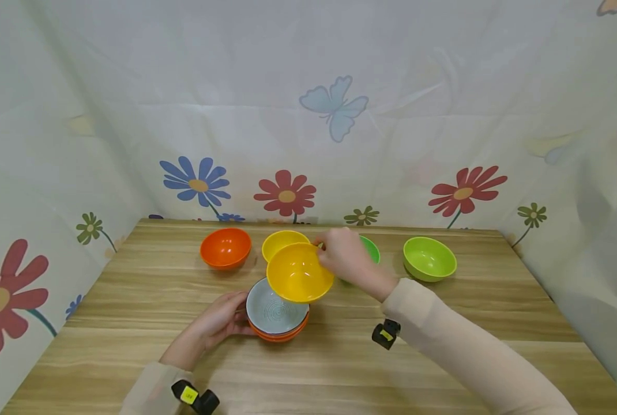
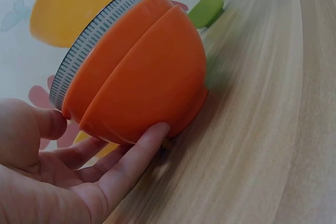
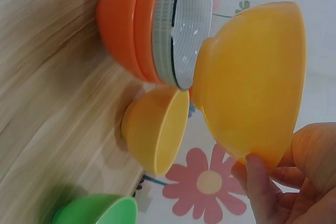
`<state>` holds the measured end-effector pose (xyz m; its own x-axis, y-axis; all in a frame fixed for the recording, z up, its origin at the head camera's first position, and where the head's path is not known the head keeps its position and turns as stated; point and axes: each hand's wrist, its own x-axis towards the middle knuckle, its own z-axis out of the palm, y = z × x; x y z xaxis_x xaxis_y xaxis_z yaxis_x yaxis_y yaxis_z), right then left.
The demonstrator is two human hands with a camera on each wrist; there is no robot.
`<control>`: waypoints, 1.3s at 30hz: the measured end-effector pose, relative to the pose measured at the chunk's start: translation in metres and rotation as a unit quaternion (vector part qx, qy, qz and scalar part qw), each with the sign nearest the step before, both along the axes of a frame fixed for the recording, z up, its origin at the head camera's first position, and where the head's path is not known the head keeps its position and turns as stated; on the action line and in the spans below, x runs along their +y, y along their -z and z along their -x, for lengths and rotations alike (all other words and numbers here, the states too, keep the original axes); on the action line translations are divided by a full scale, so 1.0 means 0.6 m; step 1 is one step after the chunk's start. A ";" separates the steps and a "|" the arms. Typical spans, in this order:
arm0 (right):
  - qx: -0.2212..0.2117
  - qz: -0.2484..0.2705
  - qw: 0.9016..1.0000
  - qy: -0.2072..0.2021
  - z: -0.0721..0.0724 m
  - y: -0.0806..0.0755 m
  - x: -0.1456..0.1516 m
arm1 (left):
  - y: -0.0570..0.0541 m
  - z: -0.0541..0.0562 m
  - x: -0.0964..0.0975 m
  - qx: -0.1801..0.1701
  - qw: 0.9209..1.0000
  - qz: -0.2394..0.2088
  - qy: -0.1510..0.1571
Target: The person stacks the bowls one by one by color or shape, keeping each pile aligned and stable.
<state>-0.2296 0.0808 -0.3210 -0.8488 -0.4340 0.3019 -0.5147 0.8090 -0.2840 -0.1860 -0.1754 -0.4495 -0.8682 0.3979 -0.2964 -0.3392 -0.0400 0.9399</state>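
My right hand [image 1: 349, 256] pinches the rim of a yellow bowl [image 1: 300, 275], thumb on one side and fingers on the other. That bowl is raised and slightly tilted, overlapping the back right of a stack. Topping the stack is a pale grey-blue bowl [image 1: 272, 308] with a dark rim and fine ring pattern. Under it are two nested orange bowls [image 2: 152, 72], the lower one standing on the table. My left hand [image 1: 222, 320] holds the stack from the left, thumb by the upper orange rim and fingers along the lower wall.
Along the back of the wooden table [image 1: 132, 346] stand an orange-red bowl [image 1: 226, 249], a second yellow bowl [image 3: 157, 129], a green bowl [image 3: 100, 211] partly behind my right hand, and a lime bowl [image 1: 429, 259]. Flower-printed cloth [image 1: 225, 69] hangs behind and at both sides.
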 end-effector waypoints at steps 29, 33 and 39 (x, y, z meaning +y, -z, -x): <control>-0.052 -0.002 0.998 -0.018 -0.021 0.042 -0.055 | -0.003 0.001 -0.003 -0.011 1.000 0.011 -0.001; -0.052 0.006 0.998 -0.022 -0.021 0.050 -0.055 | -0.002 0.001 -0.003 -0.011 1.000 0.011 0.000; -0.050 0.015 0.998 -0.031 -0.022 0.060 -0.055 | -0.001 0.001 -0.002 -0.013 1.000 0.009 -0.002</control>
